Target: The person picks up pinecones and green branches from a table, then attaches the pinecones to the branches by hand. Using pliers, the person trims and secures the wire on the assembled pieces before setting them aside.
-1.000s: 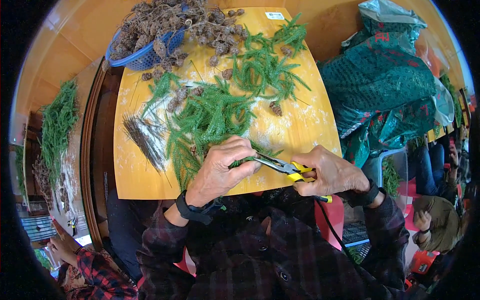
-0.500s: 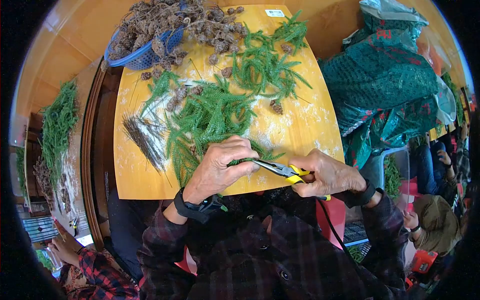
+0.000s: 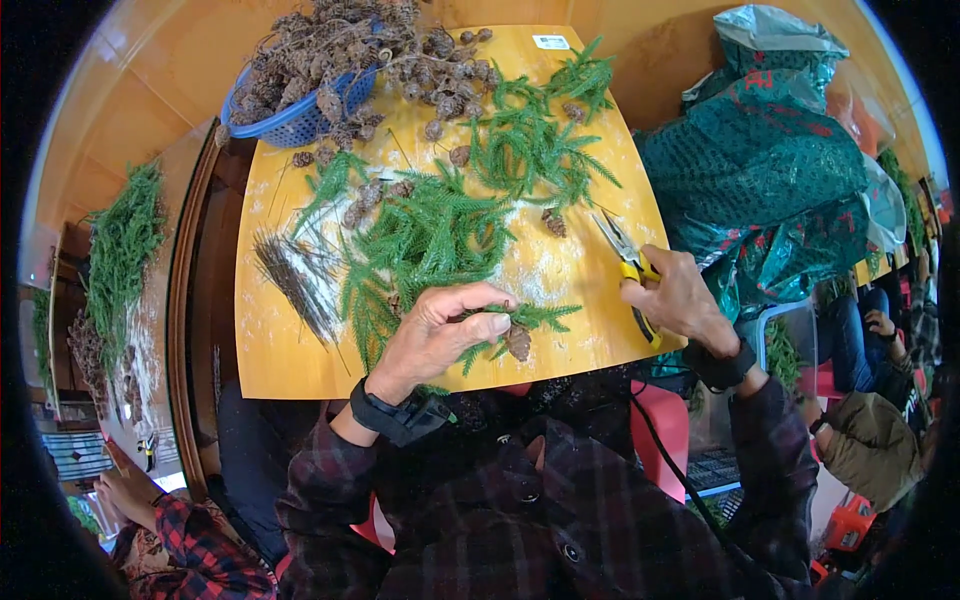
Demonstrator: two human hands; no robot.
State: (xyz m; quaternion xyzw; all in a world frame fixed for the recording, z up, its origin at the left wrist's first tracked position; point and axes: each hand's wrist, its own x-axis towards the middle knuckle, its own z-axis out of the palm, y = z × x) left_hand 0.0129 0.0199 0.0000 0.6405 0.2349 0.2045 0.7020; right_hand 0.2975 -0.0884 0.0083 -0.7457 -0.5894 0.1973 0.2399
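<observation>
Near the table's front edge, my left hand pinches a green artificial pine sprig between thumb and fingers. A small brown pine cone hangs below the fingertips with it; how the two are joined is hidden. My right hand is closed around needle-nose pliers with yellow and black handles, over the right side of the table, their jaws parted and pointing away from me. Just beyond my left hand lies a heap of green sprigs, and to its left a bundle of thin dark wires.
A blue basket heaped with pine cones stands at the far left of the yellow table. More sprigs lie at the back. Green plastic bags bulge beside the right edge. Other people sit at both sides.
The pliers have come away from the sprig, moving right and farther off with my right hand. The pine cone now shows beneath my left hand, which stays nearly in place.
</observation>
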